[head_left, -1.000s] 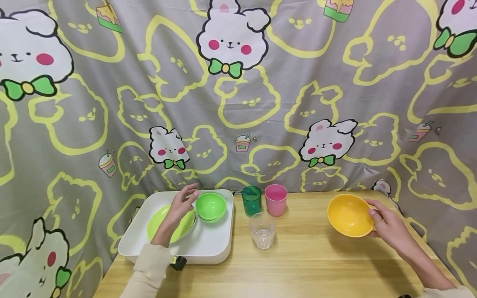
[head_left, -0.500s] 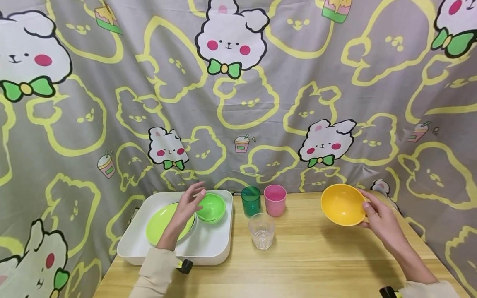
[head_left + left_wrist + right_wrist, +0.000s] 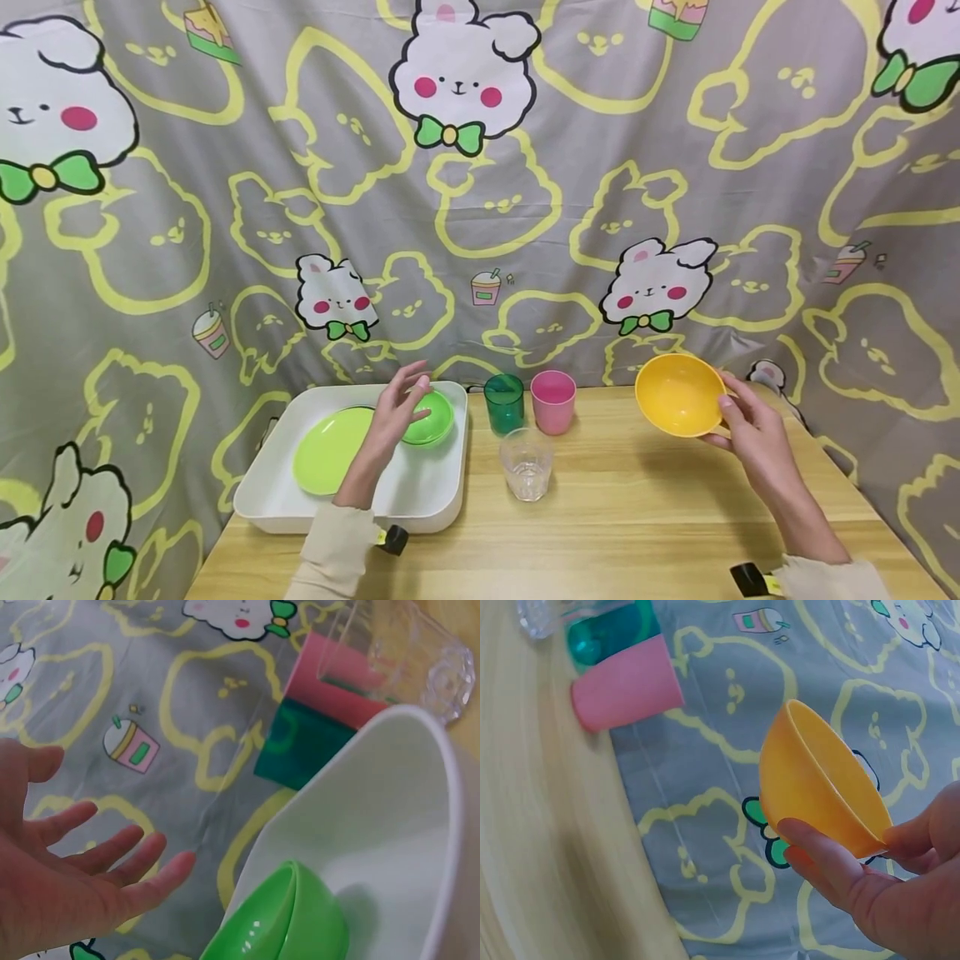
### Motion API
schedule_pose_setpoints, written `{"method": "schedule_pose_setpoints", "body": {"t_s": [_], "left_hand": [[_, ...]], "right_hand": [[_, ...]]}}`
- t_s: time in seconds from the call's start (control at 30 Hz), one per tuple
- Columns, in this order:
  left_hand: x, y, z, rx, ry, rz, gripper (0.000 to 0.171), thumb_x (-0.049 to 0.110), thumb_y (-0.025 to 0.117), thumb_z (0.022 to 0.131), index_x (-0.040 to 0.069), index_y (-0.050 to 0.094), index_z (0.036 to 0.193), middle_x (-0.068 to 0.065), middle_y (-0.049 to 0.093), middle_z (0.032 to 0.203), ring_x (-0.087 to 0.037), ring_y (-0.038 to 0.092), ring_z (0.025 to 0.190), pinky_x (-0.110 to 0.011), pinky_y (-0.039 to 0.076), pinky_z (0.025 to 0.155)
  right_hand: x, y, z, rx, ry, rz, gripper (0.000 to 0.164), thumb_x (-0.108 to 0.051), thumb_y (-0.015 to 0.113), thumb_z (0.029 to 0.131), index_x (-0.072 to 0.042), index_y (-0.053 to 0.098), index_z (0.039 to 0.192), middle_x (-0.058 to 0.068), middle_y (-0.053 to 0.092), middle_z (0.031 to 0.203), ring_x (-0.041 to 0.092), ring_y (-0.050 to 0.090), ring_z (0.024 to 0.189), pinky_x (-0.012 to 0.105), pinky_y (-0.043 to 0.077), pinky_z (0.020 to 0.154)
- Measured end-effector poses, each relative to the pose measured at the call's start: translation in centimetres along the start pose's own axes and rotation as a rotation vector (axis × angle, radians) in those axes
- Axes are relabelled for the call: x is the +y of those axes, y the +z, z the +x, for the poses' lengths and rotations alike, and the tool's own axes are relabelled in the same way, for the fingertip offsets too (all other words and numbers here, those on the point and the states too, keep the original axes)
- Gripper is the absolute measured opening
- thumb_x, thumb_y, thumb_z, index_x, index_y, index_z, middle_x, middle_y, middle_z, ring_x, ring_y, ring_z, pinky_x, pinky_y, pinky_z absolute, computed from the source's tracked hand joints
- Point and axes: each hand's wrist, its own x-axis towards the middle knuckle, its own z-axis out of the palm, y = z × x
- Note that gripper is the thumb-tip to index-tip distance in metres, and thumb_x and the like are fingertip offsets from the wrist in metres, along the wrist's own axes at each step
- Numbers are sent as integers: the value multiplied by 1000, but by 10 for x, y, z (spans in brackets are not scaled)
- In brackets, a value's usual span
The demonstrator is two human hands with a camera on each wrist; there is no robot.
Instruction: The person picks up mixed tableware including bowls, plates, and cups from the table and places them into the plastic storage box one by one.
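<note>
My right hand [image 3: 753,421] holds a yellow bowl [image 3: 678,396] above the right part of the table, thumb at the rim and fingers under the side, as the right wrist view shows the bowl [image 3: 817,780] tilted. Above the white tray [image 3: 258,496] hovers my left hand [image 3: 396,412], fingers spread and loosely bent, with nothing in it. Behind that hand, green bowls [image 3: 431,423] sit nested in the tray; in the left wrist view the green bowls [image 3: 307,919] are apart from the fingers. A lime-green plate [image 3: 330,450] lies at the tray's left, partly hidden by the left arm.
Between the tray and the yellow bowl stand a dark green cup [image 3: 504,406], a pink cup [image 3: 553,404] and a clear glass [image 3: 527,467] on the wooden table [image 3: 600,533]. A patterned grey curtain [image 3: 525,208] hangs right behind the table.
The right hand has carried the yellow bowl left and slightly up. My left hand has drifted right over the tray, from beside the plate to in front of the green bowls.
</note>
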Motion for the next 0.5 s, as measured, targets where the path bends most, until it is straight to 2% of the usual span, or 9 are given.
{"method": "schedule_pose_setpoints", "body": {"t_s": [0.23,0.4,0.5], "left_hand": [[4,15,2,-31,29,-30,45,27,55,108,10,48,149,-18,52,147,-37,52,133,-58,50,104],[5,25,2,-48,47,-70,49,28,55,108,6,45,152,-18,51,149,-42,49,135,-58,49,105],[6,30,2,-54,41,-95,49,28,55,108,8,45,152,-17,51,149,-43,48,136,-57,50,104]], "right_hand": [[-2,6,2,0,9,198,54,-19,46,110,-5,31,161,-11,51,120,-6,65,96,23,61,72],[-2,8,5,2,31,276,55,-20,49,109,-7,33,160,-9,49,124,-4,66,97,24,62,73],[-1,10,3,-3,50,323,56,-21,53,108,-9,36,160,-10,51,124,-2,67,97,25,62,74]]}}
